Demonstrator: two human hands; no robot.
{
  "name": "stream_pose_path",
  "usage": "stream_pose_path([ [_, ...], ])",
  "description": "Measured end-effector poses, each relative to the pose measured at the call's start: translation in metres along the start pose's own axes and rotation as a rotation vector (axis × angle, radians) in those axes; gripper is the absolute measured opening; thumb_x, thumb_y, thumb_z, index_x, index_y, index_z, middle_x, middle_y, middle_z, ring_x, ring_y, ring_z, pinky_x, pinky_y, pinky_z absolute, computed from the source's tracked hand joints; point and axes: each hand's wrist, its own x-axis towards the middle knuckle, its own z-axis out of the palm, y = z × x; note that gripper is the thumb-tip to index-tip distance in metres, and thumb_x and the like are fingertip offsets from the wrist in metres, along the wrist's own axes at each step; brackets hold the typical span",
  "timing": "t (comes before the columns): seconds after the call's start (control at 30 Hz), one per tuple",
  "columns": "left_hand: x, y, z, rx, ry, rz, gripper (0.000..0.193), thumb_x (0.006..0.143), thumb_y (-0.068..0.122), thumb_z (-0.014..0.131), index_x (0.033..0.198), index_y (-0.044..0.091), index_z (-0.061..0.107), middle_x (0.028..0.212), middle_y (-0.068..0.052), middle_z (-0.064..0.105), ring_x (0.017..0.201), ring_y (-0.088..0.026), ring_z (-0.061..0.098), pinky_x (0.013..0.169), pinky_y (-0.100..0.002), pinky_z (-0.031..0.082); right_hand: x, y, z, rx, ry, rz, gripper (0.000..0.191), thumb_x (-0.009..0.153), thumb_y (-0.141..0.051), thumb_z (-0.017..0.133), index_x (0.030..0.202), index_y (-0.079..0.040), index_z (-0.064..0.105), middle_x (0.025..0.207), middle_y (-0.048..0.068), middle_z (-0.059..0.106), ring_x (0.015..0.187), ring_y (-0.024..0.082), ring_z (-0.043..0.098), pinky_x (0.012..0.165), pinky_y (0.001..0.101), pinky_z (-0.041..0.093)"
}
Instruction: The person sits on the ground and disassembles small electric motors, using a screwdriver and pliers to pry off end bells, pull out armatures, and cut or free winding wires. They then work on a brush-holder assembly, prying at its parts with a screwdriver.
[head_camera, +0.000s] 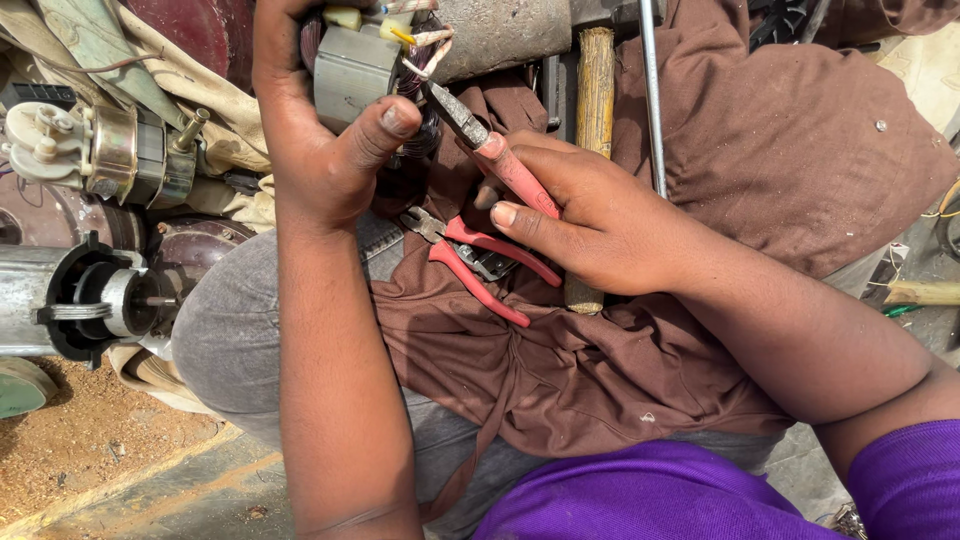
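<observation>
Two hands on a motor stator, over the lap.
L hand (325, 150) grips grey laminated stator (355, 70) w/ copper windings, thumb bent across it. R hand (590, 215) closed round red-handled pliers (490, 150), metal tip at the stator's wires. Second red pliers (475, 260) lie open on rumpled brown cloth (760, 150), by wooden handle (595, 85).

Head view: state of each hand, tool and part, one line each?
left hand: gripping the motor stator, thumb out.
motor stator: held up, wires sticking out at top.
right hand: closed on the red-handled tool.
red-handled tool: held, tip pointed at the stator wires.
red pliers: lying untouched on the brown cloth, handles spread.
wooden handle: lying on the lap, partly hidden by the right hand.
</observation>
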Motion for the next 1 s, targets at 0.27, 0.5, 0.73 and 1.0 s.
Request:
stream_pose_path([
  [0.27,0.006,0.007,0.002,-0.271,0.238,-0.033,0.076,0.092,0.038,0.091,0.145,0.013,0.042,0.140,-0.003,0.055,0.129,-0.019,0.056,0.117,-0.036,0.045,-0.014,0.008,-0.049,0.385,0.496,0.188,0.025,0.113,-0.026,0.062,0.122,-0.003,0.058,0.105,0.009,0.063,0.084,0.011,0.059,0.072,0.0265,0.048],
  [0.5,0.010,-0.023,-0.034,-0.501,0.492,0.005,0.061,0.104,0.041,0.075,0.148,0.009,0.047,0.140,-0.008,0.056,0.131,-0.024,0.056,0.112,-0.045,0.046,-0.008,-0.001,-0.047,-1.266,0.566,0.037,0.045,0.104,-0.036,0.080,0.124,-0.002,0.060,0.116,0.018,0.059,0.104,0.033,0.056,0.085,0.0434,0.046],
  [0.73,0.006,-0.047,-0.042,-0.519,0.542,0.016,0.048,0.104,0.039,0.071,0.138,0.010,0.053,0.133,-0.006,0.058,0.126,-0.023,0.057,0.112,-0.047,0.050,0.006,-0.022,0.037,-0.762,-0.068,0.150,0.072,0.079,-0.057,0.081,0.120,-0.001,0.057,0.101,0.016,0.065,0.093,0.037,0.063,0.081,0.0465,0.047],
  [1.0,0.009,-0.048,-0.028,-0.430,0.537,-0.010,0.047,0.104,0.034,0.068,0.142,0.011,0.050,0.136,-0.010,0.058,0.127,-0.025,0.058,0.114,-0.047,0.050,0.014,-0.005,0.041,-0.650,-0.360,0.149,0.071,0.074,-0.033,0.080,0.126,0.002,0.047,0.095,0.020,0.070,0.084,0.042,0.067,0.080,0.0503,0.052],
])
